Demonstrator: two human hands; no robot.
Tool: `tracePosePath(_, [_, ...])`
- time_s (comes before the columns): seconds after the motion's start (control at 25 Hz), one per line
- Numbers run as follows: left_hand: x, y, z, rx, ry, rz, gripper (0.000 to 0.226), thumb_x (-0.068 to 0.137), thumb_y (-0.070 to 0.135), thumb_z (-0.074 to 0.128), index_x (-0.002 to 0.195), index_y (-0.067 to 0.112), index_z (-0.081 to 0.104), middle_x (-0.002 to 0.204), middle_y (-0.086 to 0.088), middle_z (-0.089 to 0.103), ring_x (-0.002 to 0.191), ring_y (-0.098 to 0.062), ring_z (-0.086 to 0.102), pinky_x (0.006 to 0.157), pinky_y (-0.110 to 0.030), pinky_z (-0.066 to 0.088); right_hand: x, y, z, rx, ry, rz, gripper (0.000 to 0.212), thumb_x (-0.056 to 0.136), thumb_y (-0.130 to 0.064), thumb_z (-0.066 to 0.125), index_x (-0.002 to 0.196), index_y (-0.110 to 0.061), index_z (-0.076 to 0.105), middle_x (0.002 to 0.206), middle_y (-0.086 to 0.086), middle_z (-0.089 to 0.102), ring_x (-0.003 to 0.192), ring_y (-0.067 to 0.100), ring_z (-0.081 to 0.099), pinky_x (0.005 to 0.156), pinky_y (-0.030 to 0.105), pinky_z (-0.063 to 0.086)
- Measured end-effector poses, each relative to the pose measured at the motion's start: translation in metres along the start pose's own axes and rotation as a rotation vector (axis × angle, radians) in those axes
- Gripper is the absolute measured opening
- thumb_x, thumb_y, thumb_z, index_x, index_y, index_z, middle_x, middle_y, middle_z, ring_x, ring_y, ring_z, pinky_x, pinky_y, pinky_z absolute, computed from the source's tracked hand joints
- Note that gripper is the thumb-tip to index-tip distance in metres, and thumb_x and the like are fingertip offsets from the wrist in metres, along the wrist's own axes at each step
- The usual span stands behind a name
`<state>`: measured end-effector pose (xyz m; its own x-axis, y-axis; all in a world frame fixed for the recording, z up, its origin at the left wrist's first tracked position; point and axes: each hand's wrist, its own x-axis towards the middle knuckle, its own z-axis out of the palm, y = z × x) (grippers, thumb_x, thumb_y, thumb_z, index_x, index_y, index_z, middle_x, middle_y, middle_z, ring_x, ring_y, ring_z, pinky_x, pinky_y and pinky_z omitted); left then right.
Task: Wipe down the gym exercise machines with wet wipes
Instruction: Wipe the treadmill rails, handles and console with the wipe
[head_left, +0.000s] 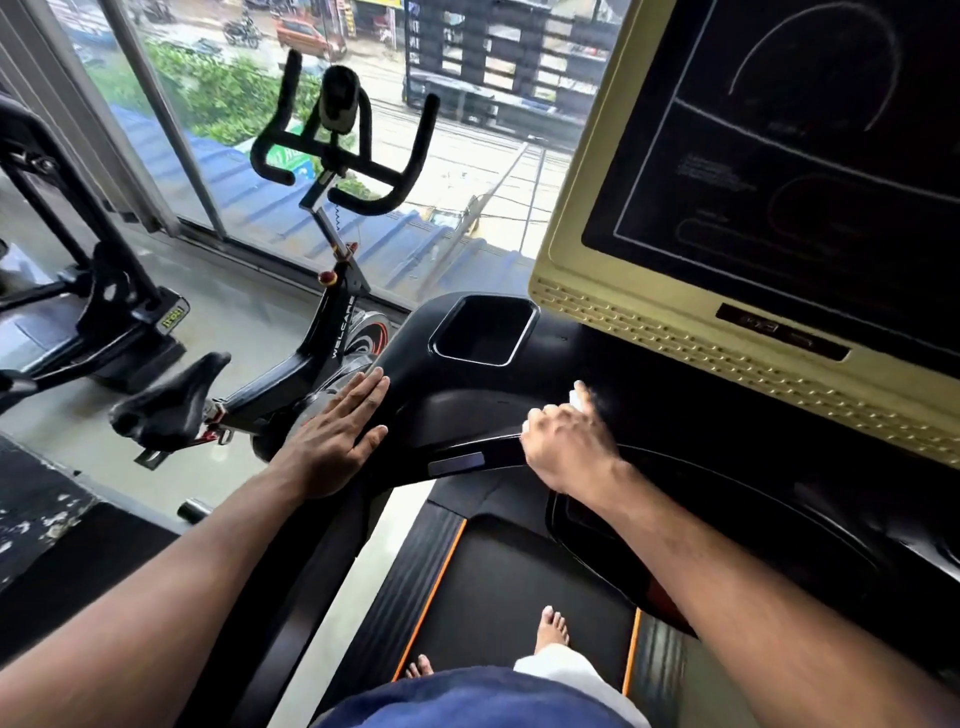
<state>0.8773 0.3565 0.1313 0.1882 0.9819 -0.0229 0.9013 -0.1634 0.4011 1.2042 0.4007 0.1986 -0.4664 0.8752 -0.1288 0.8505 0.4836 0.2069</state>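
I stand on a treadmill whose glossy black console (467, 405) stretches in front of me, with a cup recess (485, 330) at its left end. My right hand (566, 447) grips a white wet wipe (577, 395) and presses it on the console top, below the screen. Only a small tip of the wipe shows above my fingers. My left hand (337, 436) rests flat, fingers straight, on the console's left arm. The dark screen in a yellow frame (779, 171) stands at the upper right.
A black spin bike (322, 312) with its saddle (166, 400) stands close to the left. Another machine's frame (93, 291) is at the far left. A glass window wall (363, 156) runs behind. My bare feet are on the treadmill belt (498, 597).
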Motion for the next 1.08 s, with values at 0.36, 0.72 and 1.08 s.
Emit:
tracePosePath(0.36, [0.002, 0.000, 0.003, 0.087, -0.048, -0.055, 0.084, 0.089, 0.067, 0.009, 0.166, 0.033, 0.002, 0.172, 0.019, -0.011, 0.152, 0.006, -0.021, 0.124, -0.024, -0.016, -0.036, 0.022, 0.025, 0.197, 0.405, -0.151, 0.016, 0.094, -0.013, 0.058, 0.102, -0.022, 0.068, 0.097, -0.005, 0.069, 0.095, 0.014, 0.068, 0.111, 0.040, 0.045])
tracePosePath(0.72, [0.092, 0.114, -0.041, -0.001, 0.229, 0.251, 0.079, 0.099, 0.059, 0.028, 0.166, 0.027, 0.005, 0.172, 0.012, -0.008, 0.157, 0.001, -0.011, 0.128, -0.030, -0.012, -0.043, 0.093, -0.055, 0.548, 0.579, -0.019, 0.025, 0.099, -0.020, 0.063, 0.120, -0.012, 0.073, 0.106, -0.002, 0.077, 0.086, 0.015, 0.059, 0.073, 0.030, 0.056])
tracePosePath(1.08, [0.232, 0.220, -0.120, 0.120, 0.425, 0.486, 0.076, 0.106, 0.057, 0.027, 0.167, 0.017, 0.005, 0.175, -0.005, -0.004, 0.160, -0.014, -0.008, 0.129, -0.032, -0.009, -0.031, 0.218, -0.145, 0.584, 0.669, 0.061, 0.040, 0.091, -0.004, 0.072, 0.128, -0.016, 0.066, 0.115, -0.004, 0.068, 0.104, 0.014, 0.057, 0.093, 0.027, 0.046])
